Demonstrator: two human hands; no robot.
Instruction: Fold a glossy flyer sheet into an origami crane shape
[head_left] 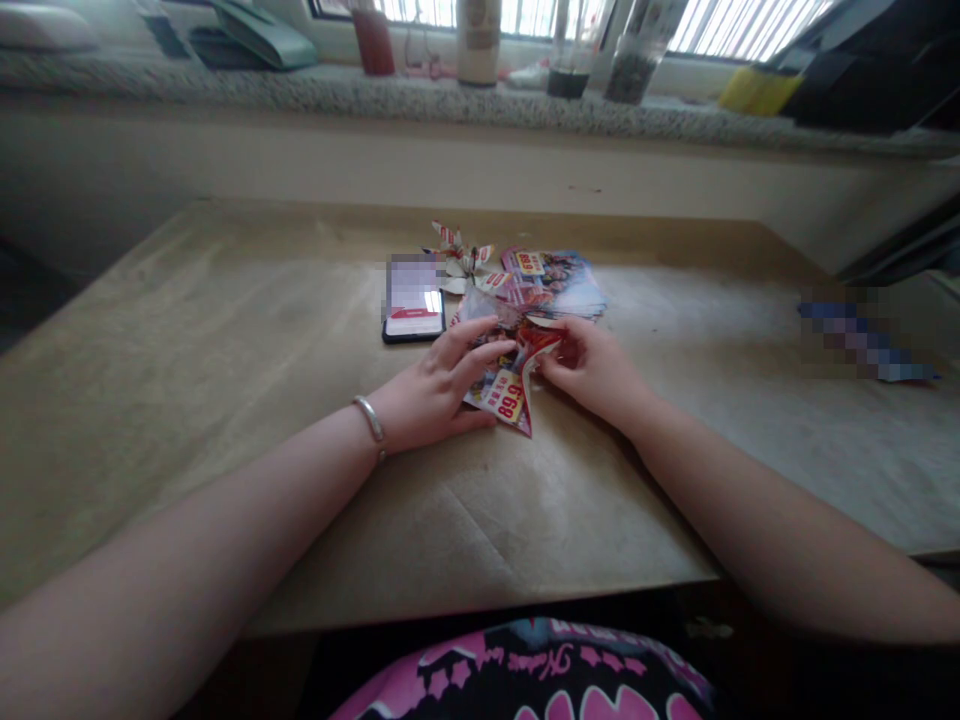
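A colourful printed paper sheet (pixel 499 390), marked with a large price, lies on the table between my hands, its right side folded up. My left hand (pixel 454 385) rests flat on its left part, fingers spread. At the right edge, my right hand (pixel 592 365) pinches the raised flap between thumb and fingers. Just beyond are a folded paper flower (pixel 471 265) with pointed petals and a stack of similar printed sheets (pixel 562 283). A phone (pixel 415 300) with a lit screen lies left of them, beyond my left hand.
The pale table (pixel 262 300) reaches back to the wall below a stone windowsill (pixel 315 95). Several bottles and jars, among them a tall pale one (pixel 478 40), stand on the sill. A blue packet (pixel 862 340), partly blurred, lies at the table's right.
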